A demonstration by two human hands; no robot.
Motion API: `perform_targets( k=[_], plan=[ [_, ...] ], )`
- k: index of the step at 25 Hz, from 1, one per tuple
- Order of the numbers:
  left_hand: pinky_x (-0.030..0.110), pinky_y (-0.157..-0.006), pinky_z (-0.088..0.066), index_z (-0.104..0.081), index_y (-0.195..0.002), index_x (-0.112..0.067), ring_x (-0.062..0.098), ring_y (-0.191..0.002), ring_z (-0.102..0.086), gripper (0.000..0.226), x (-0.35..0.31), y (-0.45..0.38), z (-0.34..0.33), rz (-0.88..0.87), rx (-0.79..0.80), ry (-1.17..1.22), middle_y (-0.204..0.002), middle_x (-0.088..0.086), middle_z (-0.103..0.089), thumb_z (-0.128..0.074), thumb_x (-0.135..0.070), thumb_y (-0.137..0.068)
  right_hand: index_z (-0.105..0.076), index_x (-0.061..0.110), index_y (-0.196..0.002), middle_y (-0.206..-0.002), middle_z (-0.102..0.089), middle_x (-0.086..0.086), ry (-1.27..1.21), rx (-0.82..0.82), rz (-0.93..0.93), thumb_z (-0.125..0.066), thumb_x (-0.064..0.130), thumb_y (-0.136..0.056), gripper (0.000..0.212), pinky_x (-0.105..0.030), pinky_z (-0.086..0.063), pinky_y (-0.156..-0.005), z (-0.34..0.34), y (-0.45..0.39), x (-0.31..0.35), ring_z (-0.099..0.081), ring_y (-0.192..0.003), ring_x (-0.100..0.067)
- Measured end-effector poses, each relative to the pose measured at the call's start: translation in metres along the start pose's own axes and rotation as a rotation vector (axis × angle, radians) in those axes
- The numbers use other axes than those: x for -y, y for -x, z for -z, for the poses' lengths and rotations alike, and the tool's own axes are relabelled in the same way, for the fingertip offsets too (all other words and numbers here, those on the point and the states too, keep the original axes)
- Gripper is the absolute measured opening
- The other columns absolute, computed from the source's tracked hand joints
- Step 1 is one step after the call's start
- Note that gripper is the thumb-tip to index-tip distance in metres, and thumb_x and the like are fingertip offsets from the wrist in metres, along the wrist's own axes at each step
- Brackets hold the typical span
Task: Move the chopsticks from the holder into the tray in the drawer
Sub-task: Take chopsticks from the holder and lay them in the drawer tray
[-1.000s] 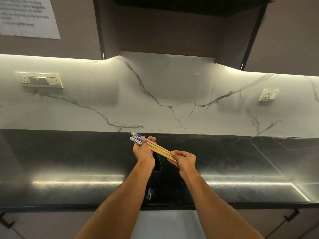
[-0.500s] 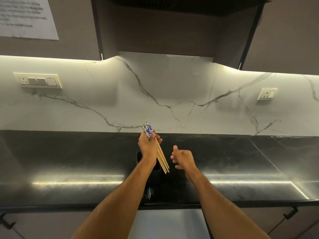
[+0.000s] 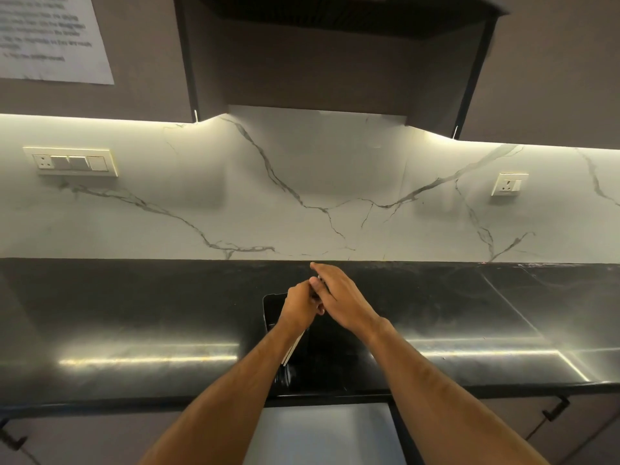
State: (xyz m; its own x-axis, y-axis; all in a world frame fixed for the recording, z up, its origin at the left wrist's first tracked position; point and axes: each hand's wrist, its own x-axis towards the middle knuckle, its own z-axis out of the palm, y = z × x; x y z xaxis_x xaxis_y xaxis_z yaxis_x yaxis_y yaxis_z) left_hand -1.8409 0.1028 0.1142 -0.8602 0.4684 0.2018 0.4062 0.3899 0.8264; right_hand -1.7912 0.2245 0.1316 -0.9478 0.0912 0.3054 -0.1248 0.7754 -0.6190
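Observation:
My left hand (image 3: 299, 307) is closed around a bundle of wooden chopsticks (image 3: 294, 347). Their pale lower ends stick out below my wrist, steeply tilted, over the black holder (image 3: 271, 308) on the dark counter. My right hand (image 3: 342, 297) lies flat with its fingers stretched over the upper ends of the chopsticks, hiding their patterned tops. I cannot tell whether its thumb pinches them. No tray is in view.
The glossy black counter (image 3: 134, 313) runs the full width under a white marble backsplash (image 3: 335, 182). A pale grey panel (image 3: 322, 434) shows below the counter's front edge. Dark cabinet fronts with black handles (image 3: 555, 409) flank it. Dark upper cabinets hang overhead.
The left hand swung the chopsticks from nearly level to steeply upright. The right hand let go of their lower ends, then came up flat over their tops.

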Motion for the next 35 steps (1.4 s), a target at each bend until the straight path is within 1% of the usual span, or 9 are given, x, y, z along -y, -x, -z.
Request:
perform_targets(
  k=[4, 7, 10, 14, 20, 25, 29, 32, 35],
  plan=[
    [0.016, -0.062, -0.055, -0.064, -0.090, -0.011, 0.011, -0.071, -0.067, 0.020, 0.005, 0.010, -0.003, -0.035, 0.010, 0.037, -0.079, 0.000, -0.068, -0.052, 0.001, -0.100, -0.038, 0.023, -0.153, -0.151, -0.049, 0.000, -0.075, 0.053, -0.040, -0.043, 0.035, -0.108, 0.047, -0.044, -0.054, -0.104, -0.007, 0.005, 0.003, -0.054, -0.132, -0.018],
    [0.020, -0.067, -0.059, -0.068, -0.101, -0.002, 0.011, -0.074, -0.069, 0.013, 0.002, 0.013, -0.001, -0.018, 0.008, 0.045, -0.087, 0.006, -0.071, -0.055, 0.001, -0.100, -0.046, 0.020, -0.148, -0.144, -0.055, -0.001, -0.073, 0.004, -0.013, -0.052, 0.020, -0.105, 0.043, -0.033, -0.058, -0.097, -0.009, 0.008, 0.004, -0.056, -0.129, -0.016],
    [0.037, -0.080, -0.062, -0.058, -0.114, -0.002, 0.025, -0.083, -0.073, 0.015, 0.001, 0.018, 0.005, 0.015, 0.047, 0.070, -0.095, 0.015, -0.072, -0.058, -0.005, -0.100, -0.067, 0.018, -0.131, -0.125, -0.071, 0.000, -0.043, -0.140, 0.000, -0.068, 0.010, -0.096, 0.036, -0.029, -0.057, -0.097, -0.002, 0.009, 0.003, -0.066, -0.114, -0.011],
    [0.042, -0.078, -0.063, -0.037, -0.121, -0.006, 0.036, -0.082, -0.073, 0.030, 0.000, 0.031, 0.012, -0.013, 0.074, 0.138, -0.100, 0.020, -0.068, -0.058, -0.003, -0.100, -0.078, 0.017, -0.115, -0.107, -0.078, 0.002, -0.125, -0.143, -0.010, -0.076, 0.008, -0.089, 0.028, -0.031, -0.061, -0.091, 0.004, 0.012, 0.006, -0.073, -0.098, -0.009],
    [0.039, -0.084, -0.062, -0.045, -0.123, -0.004, 0.032, -0.086, -0.074, 0.027, 0.007, 0.046, 0.024, -0.009, 0.280, 0.221, -0.099, 0.024, -0.072, -0.057, -0.001, -0.099, -0.082, 0.014, -0.096, -0.086, -0.078, 0.007, -0.178, -0.083, 0.002, -0.076, 0.000, -0.086, 0.018, -0.021, -0.061, -0.077, 0.012, 0.026, 0.007, -0.075, -0.083, -0.007],
    [0.036, -0.089, -0.061, -0.064, -0.114, 0.001, 0.024, -0.090, -0.074, 0.016, 0.027, 0.065, 0.038, 0.071, 0.538, 0.132, -0.099, 0.018, -0.074, -0.058, -0.003, -0.100, -0.080, 0.007, -0.095, -0.086, -0.078, -0.003, -0.257, -0.131, -0.085, -0.079, 0.000, -0.083, 0.014, -0.032, -0.065, -0.074, 0.017, 0.043, 0.003, -0.077, -0.082, -0.012],
    [0.043, -0.088, -0.061, -0.063, -0.112, 0.002, 0.022, -0.079, -0.069, 0.016, 0.027, 0.066, 0.030, 0.131, 0.441, -0.041, -0.090, 0.012, -0.069, -0.052, -0.002, -0.100, -0.075, 0.011, -0.111, -0.102, -0.077, -0.003, -0.255, -0.103, -0.131, -0.078, 0.001, -0.086, 0.027, -0.032, -0.063, -0.082, 0.014, 0.051, 0.004, -0.075, -0.097, -0.017],
    [0.042, -0.089, -0.061, -0.062, -0.120, -0.003, 0.021, -0.082, -0.065, 0.022, 0.025, 0.066, 0.027, 0.151, 0.438, -0.302, -0.103, 0.015, -0.070, -0.055, -0.005, -0.099, -0.059, 0.019, -0.139, -0.134, -0.065, 0.000, 0.073, 0.027, -0.017, -0.080, 0.014, -0.085, 0.058, -0.031, -0.051, -0.104, 0.010, 0.059, 0.010, -0.060, -0.123, -0.012],
    [0.042, -0.091, -0.058, -0.063, -0.121, -0.008, 0.027, -0.095, -0.069, 0.025, 0.017, 0.073, 0.026, 0.021, 0.450, -0.660, -0.110, 0.013, -0.070, -0.060, -0.007, -0.096, -0.066, 0.019, -0.123, -0.115, -0.072, -0.002, 0.586, 0.260, 0.198, -0.075, 0.020, -0.088, 0.036, -0.034, -0.054, -0.090, 0.000, 0.065, 0.013, -0.068, -0.106, -0.019]
  ],
)
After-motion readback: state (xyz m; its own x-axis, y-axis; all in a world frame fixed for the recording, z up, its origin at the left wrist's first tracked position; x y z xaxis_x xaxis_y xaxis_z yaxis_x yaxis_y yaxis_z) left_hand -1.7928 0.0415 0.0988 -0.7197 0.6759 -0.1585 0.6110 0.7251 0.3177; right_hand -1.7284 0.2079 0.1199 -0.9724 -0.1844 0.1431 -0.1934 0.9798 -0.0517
